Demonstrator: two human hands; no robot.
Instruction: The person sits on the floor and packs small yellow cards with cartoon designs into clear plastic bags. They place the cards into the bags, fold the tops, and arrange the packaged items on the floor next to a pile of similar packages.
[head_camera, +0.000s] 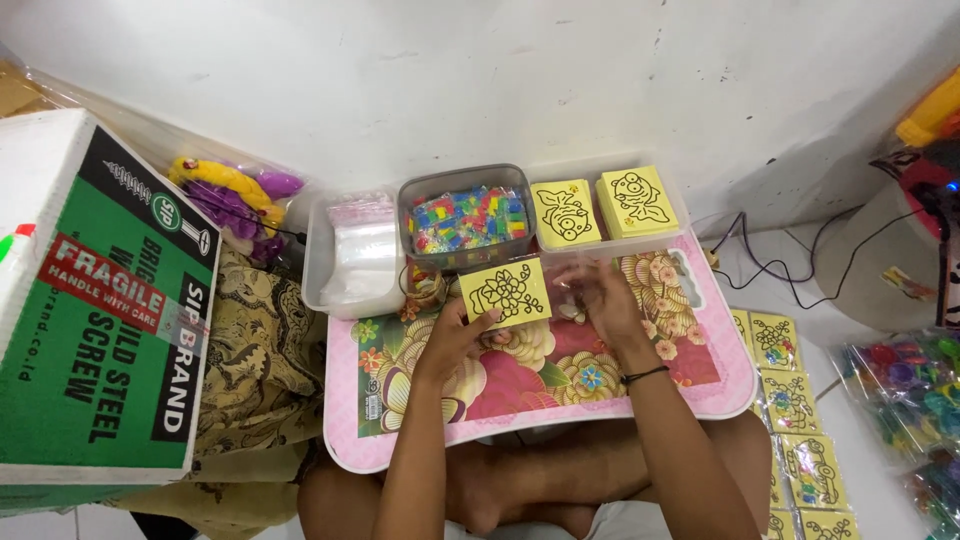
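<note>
Pinching a yellow card (505, 291) printed with a black flower outline, the fingers of the left hand (462, 333) close on its lower edge and hold it tilted above a small pink lap table (700, 395) decorated with flowers. The right hand (603, 296) hovers just beside the card's right edge, fingers loosely curled and blurred; whether they grip anything cannot be told. Behind the hands sit a clear tub of small plastic bags (360, 250), a grey tub of bright coloured pieces (468, 218) and a tray holding two stacks of yellow cards (600, 208) with animal outlines. More cards (790, 400) lie in a row on the floor to the right, near packets of coloured toys (905, 385); a green and white cardboard box (100, 310) stands to the left. Handling the card well, it seems, means gripping only its rim, keeping the printed face clear and the sheet flat.
</note>
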